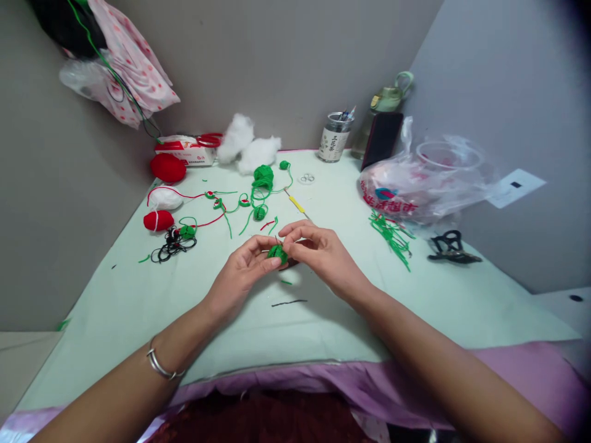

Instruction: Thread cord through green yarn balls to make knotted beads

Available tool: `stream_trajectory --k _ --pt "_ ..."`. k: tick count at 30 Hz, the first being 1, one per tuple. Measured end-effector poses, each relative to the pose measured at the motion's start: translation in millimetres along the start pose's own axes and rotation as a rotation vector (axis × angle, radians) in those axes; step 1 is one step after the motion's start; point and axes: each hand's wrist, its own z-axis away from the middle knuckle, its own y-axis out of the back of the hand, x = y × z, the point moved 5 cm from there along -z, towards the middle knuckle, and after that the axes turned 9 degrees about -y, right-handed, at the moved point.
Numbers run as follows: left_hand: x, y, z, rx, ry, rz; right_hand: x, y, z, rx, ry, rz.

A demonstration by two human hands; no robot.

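Near the middle of the table, my left hand (242,267) grips a small green crocheted ball (277,253) between thumb and fingers. My right hand (318,249) is closed in a pinch at the right side of this ball, beside a thin dark strand or needle that stands up from it. What exactly the right fingertips pinch is too small to make out. A short black strand (289,303) and a green snippet (286,282) lie below the hands. A yellow-handled crochet hook (297,204) lies just beyond them.
Yarn balls, small crocheted pieces and a black yarn tangle (173,246) lie at left. White stuffing (258,154), a pen jar (335,138), a green bottle (390,98) and a phone (382,138) stand behind. Green yarn scraps (392,237), a plastic bag (415,178) and a black clip (452,248) lie right.
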Motion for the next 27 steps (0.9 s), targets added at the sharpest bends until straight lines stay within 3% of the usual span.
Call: stream_trajectory --k 12,23,27 --pt "0 1.1 0 -0.02 -0.02 -0.044 6 1 -5 -0.089 -0.059 -0.088" --pt "1 -2.4 1 -0.021 0.013 -0.036 -12 -4 9 0.029 0.251 0.207" --pt "2 -2.3 0 0.008 0.035 0.016 -10 0 7 0.084 0.22 0.192"
